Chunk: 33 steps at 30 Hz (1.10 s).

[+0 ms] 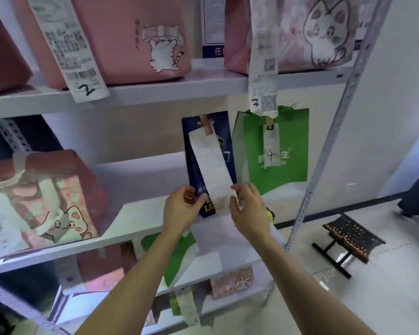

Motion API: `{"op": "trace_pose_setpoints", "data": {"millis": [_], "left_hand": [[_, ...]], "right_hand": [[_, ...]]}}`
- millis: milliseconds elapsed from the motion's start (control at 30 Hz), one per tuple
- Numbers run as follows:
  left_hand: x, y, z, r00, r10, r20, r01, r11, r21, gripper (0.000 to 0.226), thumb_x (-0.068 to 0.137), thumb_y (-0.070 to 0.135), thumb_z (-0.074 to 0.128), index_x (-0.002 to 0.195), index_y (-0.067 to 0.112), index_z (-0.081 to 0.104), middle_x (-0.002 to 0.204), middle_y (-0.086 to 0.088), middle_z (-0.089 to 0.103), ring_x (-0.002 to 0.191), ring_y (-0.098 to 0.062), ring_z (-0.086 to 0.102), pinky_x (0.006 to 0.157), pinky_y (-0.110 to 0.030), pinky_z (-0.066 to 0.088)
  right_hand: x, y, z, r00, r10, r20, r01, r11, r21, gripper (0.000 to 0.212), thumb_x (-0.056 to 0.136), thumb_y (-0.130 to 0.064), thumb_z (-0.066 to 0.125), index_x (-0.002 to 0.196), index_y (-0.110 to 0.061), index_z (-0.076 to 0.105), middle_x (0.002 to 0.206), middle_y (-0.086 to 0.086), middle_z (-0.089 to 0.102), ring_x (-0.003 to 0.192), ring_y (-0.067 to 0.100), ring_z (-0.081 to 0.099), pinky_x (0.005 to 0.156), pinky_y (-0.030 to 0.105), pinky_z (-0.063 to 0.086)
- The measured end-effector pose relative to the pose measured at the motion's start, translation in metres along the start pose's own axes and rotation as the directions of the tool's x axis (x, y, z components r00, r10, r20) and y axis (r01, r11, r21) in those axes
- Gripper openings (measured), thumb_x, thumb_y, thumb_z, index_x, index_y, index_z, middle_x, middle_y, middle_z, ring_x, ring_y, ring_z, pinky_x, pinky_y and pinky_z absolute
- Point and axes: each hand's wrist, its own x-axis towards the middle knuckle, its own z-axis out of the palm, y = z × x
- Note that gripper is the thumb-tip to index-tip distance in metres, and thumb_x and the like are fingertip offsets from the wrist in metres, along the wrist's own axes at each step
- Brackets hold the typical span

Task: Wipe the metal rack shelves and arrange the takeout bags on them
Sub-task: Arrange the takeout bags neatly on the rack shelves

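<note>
Spanning the view, the metal rack (324, 151) bore two pink bags on its top shelf: the left pink bag (121, 37) with a receipt marked "2" (65, 49), the right pink bag (312, 32) with one marked "3" (263, 68). On the middle shelf (143, 175), bare room separated a cat-print bag (46, 194) at the left edge from the blue bag (225, 124), just beside the green bag (293, 141) tagged "14" (270, 151). The left hand (182, 209) and right hand (248, 206), fingers curled, pinched the blue bag's lower edges beside its unreadable receipt (213, 170).
</note>
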Motion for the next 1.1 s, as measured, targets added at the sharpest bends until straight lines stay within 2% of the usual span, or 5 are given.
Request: {"op": "trace_pose_setpoints", "data": {"millis": [267, 533, 800, 967, 1100], "left_hand": [[-0.003, -0.013, -0.017, 0.993, -0.038, -0.111, 0.049, 0.994, 0.101, 0.010, 0.105, 0.026, 0.069, 0.095, 0.027, 0.067, 0.089, 0.013, 0.073, 0.082, -0.005, 0.068, 0.070, -0.030, 0.053], [-0.024, -0.073, -0.119, 0.945, -0.151, -0.291, 0.211, 0.959, 0.187, 0.004, 0.104, 0.027, 0.070, 0.100, 0.024, 0.071, 0.089, 0.011, 0.076, 0.081, -0.013, 0.073, 0.077, -0.038, 0.061], [-0.038, -0.111, -0.222, 0.937, -0.126, -0.326, 0.188, 0.968, 0.166, 0.012, 0.102, 0.042, 0.064, 0.113, 0.038, 0.070, 0.085, 0.017, 0.076, 0.074, -0.001, 0.073, 0.070, -0.032, 0.063], [-0.067, -0.153, -0.302, 0.772, -0.075, -0.632, 0.227, 0.960, 0.164, 0.010, 0.099, 0.037, 0.065, 0.108, 0.037, 0.062, 0.100, 0.015, 0.068, 0.084, -0.005, 0.067, 0.075, -0.039, 0.059], [-0.068, -0.183, -0.337, 0.728, -0.143, -0.670, 0.298, 0.947, 0.122, 0.048, 0.102, 0.024, 0.068, 0.146, 0.016, 0.049, 0.144, -0.007, 0.050, 0.120, -0.019, 0.058, 0.098, -0.045, 0.056]], "right_hand": [[0.014, -0.007, 0.025, 0.972, 0.125, 0.198, -0.127, 0.992, -0.002, 0.071, 0.102, -0.033, 0.066, 0.160, -0.016, 0.027, 0.156, 0.006, 0.045, 0.136, 0.028, 0.054, 0.107, 0.050, 0.053], [0.009, -0.087, 0.129, 0.885, 0.016, 0.465, -0.065, 0.994, 0.089, 0.049, 0.103, -0.025, 0.065, 0.147, -0.016, 0.044, 0.133, 0.006, 0.064, 0.116, 0.029, 0.065, 0.098, 0.045, 0.056], [-0.004, -0.123, 0.177, 0.896, 0.041, 0.442, -0.100, 0.989, 0.111, 0.056, 0.097, -0.030, 0.070, 0.145, -0.019, 0.044, 0.135, 0.002, 0.058, 0.116, 0.020, 0.062, 0.094, 0.033, 0.054], [-0.039, -0.162, 0.170, 0.995, -0.025, -0.099, 0.041, 0.985, 0.170, 0.050, 0.093, -0.035, 0.075, 0.133, -0.023, 0.048, 0.125, -0.009, 0.049, 0.110, 0.008, 0.051, 0.094, 0.033, 0.056], [-0.059, -0.229, 0.204, 0.960, -0.186, 0.209, 0.148, 0.971, 0.186, 0.046, 0.099, -0.037, 0.068, 0.139, -0.027, 0.048, 0.133, -0.010, 0.055, 0.114, 0.010, 0.060, 0.096, 0.042, 0.058]]}}
